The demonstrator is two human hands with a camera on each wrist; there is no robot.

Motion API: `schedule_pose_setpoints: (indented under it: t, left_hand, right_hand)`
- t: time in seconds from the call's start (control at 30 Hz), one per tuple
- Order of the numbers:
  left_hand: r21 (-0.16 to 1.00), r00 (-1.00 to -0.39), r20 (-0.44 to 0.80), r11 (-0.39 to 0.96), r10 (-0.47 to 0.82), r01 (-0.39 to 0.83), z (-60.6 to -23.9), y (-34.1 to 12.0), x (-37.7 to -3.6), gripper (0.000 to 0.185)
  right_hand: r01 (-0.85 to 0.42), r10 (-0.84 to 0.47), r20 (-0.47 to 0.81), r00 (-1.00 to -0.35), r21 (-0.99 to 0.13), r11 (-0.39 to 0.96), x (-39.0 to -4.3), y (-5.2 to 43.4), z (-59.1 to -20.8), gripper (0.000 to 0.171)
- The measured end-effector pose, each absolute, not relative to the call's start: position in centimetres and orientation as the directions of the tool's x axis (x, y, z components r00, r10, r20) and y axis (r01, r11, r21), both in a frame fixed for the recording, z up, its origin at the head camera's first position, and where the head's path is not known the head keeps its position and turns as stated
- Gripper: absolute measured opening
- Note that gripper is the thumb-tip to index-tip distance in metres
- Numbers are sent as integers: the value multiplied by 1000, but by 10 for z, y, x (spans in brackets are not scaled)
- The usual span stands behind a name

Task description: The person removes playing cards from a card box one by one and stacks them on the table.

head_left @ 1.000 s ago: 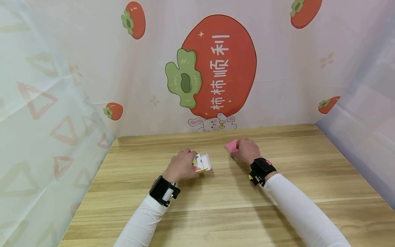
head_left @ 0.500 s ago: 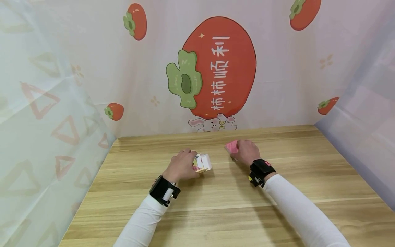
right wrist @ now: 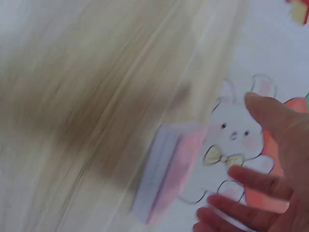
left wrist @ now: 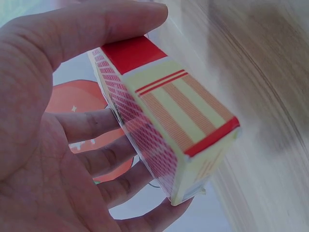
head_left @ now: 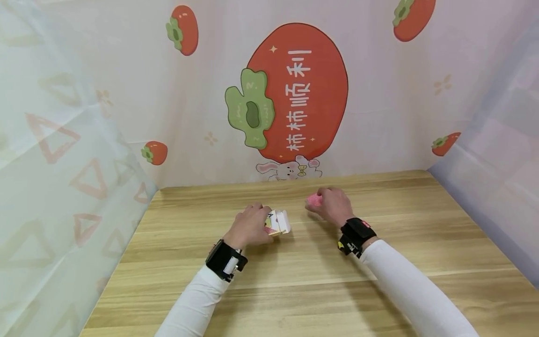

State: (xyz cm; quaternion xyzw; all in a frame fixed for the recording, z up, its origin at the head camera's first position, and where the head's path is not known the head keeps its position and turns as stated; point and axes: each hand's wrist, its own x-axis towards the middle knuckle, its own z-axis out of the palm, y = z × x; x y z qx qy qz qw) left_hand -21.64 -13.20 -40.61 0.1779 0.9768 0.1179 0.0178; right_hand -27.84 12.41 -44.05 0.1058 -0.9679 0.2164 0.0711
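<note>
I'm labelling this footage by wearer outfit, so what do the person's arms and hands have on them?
Both arms wear long white sleeves. Each wrist carries a bulky black strap: the left strap shows a white patch, the right strap a small red tag. The left hand and right hand are ungloved.

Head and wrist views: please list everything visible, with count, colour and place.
Card box: one, red and cream, near head view's centre
Card deck: one, pink and white, farther right
Table: one, light wood, below
Backdrop: one, white, behind table
Persimmon prints: five, red-green, on backdrop
Rabbit print: one, white, backdrop's lower middle
Side sheets: two, pale, left and right
Wrist straps: two, black, wrists
Sleeves: two, white, forearms
Left hand: one, bare, gripping card box
Right hand: one, bare, beside card deck
</note>
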Motion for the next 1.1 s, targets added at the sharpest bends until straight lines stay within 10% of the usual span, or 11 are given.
schedule_pose_setpoints:
  t: [0.37, 0.73, 1.1]
  left_hand:
    - [215, -926, 10, 903, 379, 372, -409, -124, -219, 71]
    - [215, -919, 42, 895, 391, 391, -412, -122, -219, 69]
    - [223, -915, 57, 888, 400, 403, -411, -121, -221, 69]
  right_hand:
    - [-674, -556, 381, -739, -416, 611, -251, 82, -424, 10]
    - [-622, -540, 318, -779, -292, 726, -240, 73, -424, 6]
    - [-611, -543, 286, -790, -456, 648, -242, 70, -426, 6]
